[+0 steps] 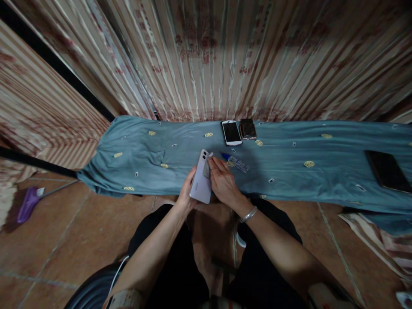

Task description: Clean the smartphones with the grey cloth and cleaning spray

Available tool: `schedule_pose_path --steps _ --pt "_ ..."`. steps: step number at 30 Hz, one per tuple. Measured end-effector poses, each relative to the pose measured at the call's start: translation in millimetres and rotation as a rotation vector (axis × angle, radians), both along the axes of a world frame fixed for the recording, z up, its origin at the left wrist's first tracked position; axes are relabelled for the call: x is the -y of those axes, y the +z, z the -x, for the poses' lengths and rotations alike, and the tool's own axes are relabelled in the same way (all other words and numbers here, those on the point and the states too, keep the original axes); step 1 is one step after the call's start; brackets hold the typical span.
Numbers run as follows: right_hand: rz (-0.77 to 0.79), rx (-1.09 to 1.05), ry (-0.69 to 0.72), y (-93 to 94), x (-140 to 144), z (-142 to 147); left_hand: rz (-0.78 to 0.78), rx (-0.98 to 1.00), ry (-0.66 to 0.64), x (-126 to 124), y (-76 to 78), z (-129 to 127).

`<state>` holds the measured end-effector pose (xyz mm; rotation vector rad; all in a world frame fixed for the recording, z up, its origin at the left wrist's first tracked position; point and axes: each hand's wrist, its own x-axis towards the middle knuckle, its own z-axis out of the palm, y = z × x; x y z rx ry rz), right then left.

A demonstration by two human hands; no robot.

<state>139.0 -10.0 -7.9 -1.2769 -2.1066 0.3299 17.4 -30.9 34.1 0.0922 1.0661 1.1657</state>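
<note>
My left hand point(186, 189) is closed around the left edge of a pale lavender smartphone point(201, 189), tilted with its back and camera lenses facing up. Against the phone's back, my right hand point(223, 181) presses a small grey cloth point(206, 167) with its fingertips. The fingers partly cover the cloth. Just beyond the right hand, a small clear bottle with a blue cap point(237, 163) lies on its side on the blue-green sheet point(180, 137). A white-framed phone point(231, 132) and a dark, glossy flat device point(247, 128) lie side by side farther back.
A dark tablet-like slab point(388, 170) lies at the sheet's right end. Striped curtains point(206, 56) hang directly behind the covered surface. Dark bars point(38, 162) run in from the left. On the tiled floor at left is a purple tool head point(28, 204) on a thin rod.
</note>
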Motion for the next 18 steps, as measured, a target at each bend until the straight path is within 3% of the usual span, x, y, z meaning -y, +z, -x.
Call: schedule_pose_path --steps 10,15,18 --pt "-0.049 -0.060 0.119 -4.2 21.6 10.3 -0.072 0.068 0.171 -8.6 -11.1 -2.3" --pt "-0.107 -0.066 0.188 -2.2 33.0 16.0 -0.075 0.088 0.187 -10.1 -19.3 -0.2" --pt "-0.121 -0.083 0.244 -1.6 38.0 18.4 -0.096 0.121 0.116 -11.9 -24.0 3.1"
